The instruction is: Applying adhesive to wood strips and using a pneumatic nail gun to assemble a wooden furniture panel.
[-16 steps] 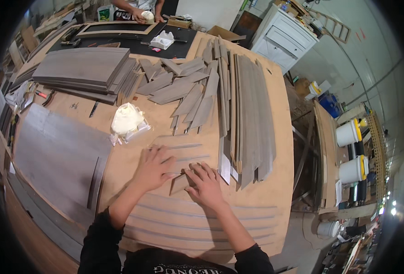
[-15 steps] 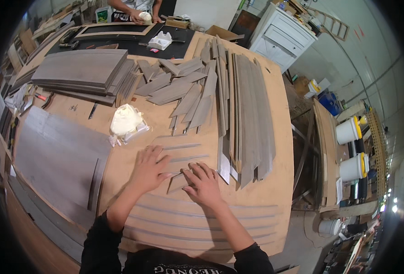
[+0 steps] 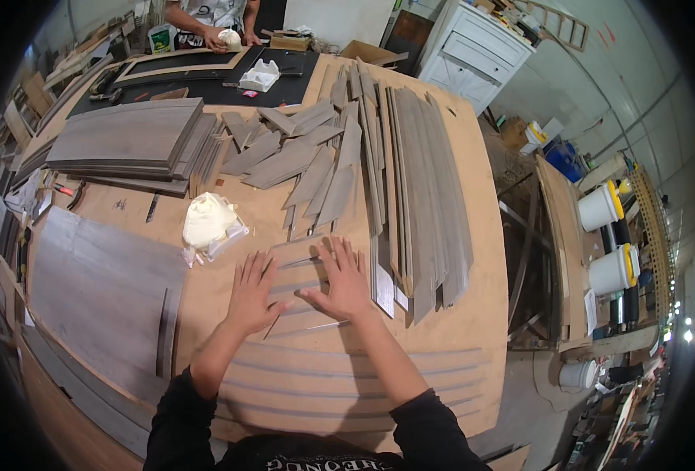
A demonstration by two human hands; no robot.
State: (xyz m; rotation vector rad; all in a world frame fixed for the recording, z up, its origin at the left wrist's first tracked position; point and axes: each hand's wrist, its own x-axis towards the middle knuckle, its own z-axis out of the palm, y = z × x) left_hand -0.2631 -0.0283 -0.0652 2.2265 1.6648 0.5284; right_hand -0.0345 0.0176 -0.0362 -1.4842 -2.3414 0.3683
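Note:
My left hand (image 3: 251, 295) and my right hand (image 3: 342, 281) lie flat with fingers stretched out at the middle of the workbench (image 3: 434, 349). Between and under them run several short, thin grey strips (image 3: 296, 287), laid side by side; their ends touch or pass beneath my fingers. Neither hand grips anything. Nearer to me, several longer thin strips (image 3: 347, 369) lie crosswise in a row. Beyond my left hand rests a lump of cream-coloured paste (image 3: 207, 220) on a plastic wrapper. A loose pile of grey angled-end boards (image 3: 288, 153) lies farther off.
Long grey boards (image 3: 426, 188) are stacked at the right. A stack of wide grey panels (image 3: 120, 141) sits far left, with a large flat panel (image 3: 104, 282) nearer. A hammer (image 3: 74, 193) lies by the left edge. Across the bench another person's hand (image 3: 215, 41) holds similar paste.
My right hand has moved up and away from me, its curled fingers now straightened. My left hand has shifted slightly and lies flatter. The view has turned a little.

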